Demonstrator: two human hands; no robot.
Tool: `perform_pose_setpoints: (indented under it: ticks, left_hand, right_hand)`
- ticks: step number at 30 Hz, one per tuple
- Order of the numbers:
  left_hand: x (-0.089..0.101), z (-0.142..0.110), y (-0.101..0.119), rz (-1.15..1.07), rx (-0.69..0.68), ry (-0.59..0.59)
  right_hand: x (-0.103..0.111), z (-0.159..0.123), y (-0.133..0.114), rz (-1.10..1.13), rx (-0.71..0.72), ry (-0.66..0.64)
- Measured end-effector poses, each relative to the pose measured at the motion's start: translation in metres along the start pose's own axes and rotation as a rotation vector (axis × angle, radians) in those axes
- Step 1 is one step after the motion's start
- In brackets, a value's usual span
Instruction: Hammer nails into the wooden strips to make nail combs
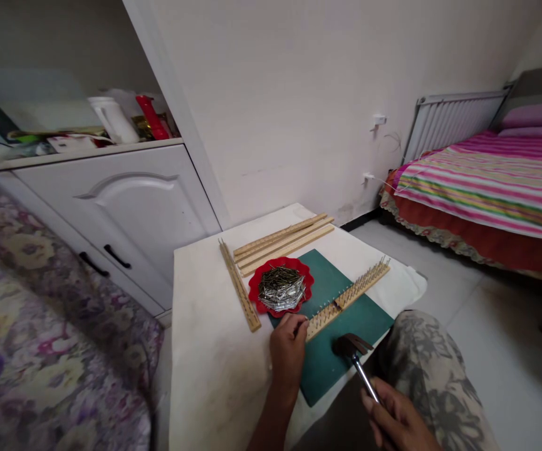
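My right hand (pixel 395 414) grips the handle of a claw hammer (pixel 351 347), its dark head over the near part of a green mat (pixel 329 369). On the mat lies a wooden strip (pixel 346 299) with rows of nails standing up in it. My left hand (pixel 289 335) is at the strip's left end, thumb and fingers pinched together; whatever is between them is too small to make out. Just beyond that hand, a red scalloped bowl (pixel 254 299) holds a heap of nails (pixel 282 288), dark ones at the back and silvery ones in front.
Another wooden strip (pixel 239 285) lies left of the bowl, with several more strips (pixel 284 243) behind it. The white-covered table (pixel 205 376) meets the wall and a white cabinet (pixel 125 213). My knee (pixel 430 363) is at the table's right edge; a bed (pixel 487 181) stands beyond.
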State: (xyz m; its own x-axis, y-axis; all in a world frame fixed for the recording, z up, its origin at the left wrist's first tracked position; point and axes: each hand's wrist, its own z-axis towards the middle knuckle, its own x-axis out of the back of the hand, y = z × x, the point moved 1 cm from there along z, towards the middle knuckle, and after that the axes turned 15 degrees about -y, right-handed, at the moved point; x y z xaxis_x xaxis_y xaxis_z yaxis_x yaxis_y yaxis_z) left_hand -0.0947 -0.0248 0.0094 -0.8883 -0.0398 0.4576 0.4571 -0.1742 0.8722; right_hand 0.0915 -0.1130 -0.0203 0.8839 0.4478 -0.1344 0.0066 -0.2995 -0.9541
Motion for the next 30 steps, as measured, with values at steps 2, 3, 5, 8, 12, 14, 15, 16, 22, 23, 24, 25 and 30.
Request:
perform_pose_setpoints:
  ticks: [2, 3, 5, 8, 12, 14, 15, 16, 22, 23, 24, 25, 30]
  left_hand:
    - [0.0, 0.0, 0.0, 0.035, -0.008, -0.011]
    - [-0.001, 0.0, 0.0, 0.054, -0.011, -0.018]
    - [0.0, 0.001, 0.0, 0.083, -0.014, -0.022]
    - [0.0, 0.003, 0.001, 0.089, -0.013, -0.022]
    - [-0.001, 0.003, 0.001, 0.055, -0.008, -0.009]
    - [-0.001, 0.002, 0.002, 0.047, -0.005, -0.012]
    - [-0.002, 0.001, 0.002, 0.051, -0.006, -0.018]
    - [-0.002, 0.001, 0.002, 0.058, -0.009, -0.025]
    - [-0.002, 0.0, -0.002, 0.081, -0.006, -0.014]
    - [-0.002, 0.0, -0.003, 0.092, -0.004, -0.018]
    - [-0.003, 0.0, -0.004, 0.103, -0.004, -0.022]
    - [-0.003, 0.0, -0.005, 0.109, -0.005, -0.027]
    - [-0.003, 0.0, -0.006, 0.092, -0.006, -0.024]
  right_hand:
    - [0.001, -0.001, -0.001, -0.008, -0.021, -0.027]
    - [0.001, -0.003, -0.002, -0.017, -0.03, -0.037]
    - [0.001, -0.006, -0.007, -0.039, -0.025, -0.043]
    - [0.0, -0.009, -0.023, -0.071, -0.005, -0.043]
    - [-0.003, -0.004, -0.054, -0.11, 0.009, -0.067]
    - [-0.005, 0.005, -0.067, -0.182, 0.064, -0.119]
    - [-0.005, 0.009, -0.072, -0.224, 0.085, -0.122]
    - [-0.005, 0.014, -0.076, -0.266, 0.111, -0.125]
    - [-0.009, 0.03, -0.087, -0.505, 0.187, -0.111]
    - [-0.01, 0.031, -0.088, -0.543, 0.191, -0.11]
    - [-0.01, 0.032, -0.088, -0.568, 0.193, -0.111]
    - [-0.011, 0.032, -0.088, -0.578, 0.189, -0.112]
    - [-0.01, 0.032, -0.085, -0.571, 0.191, -0.11]
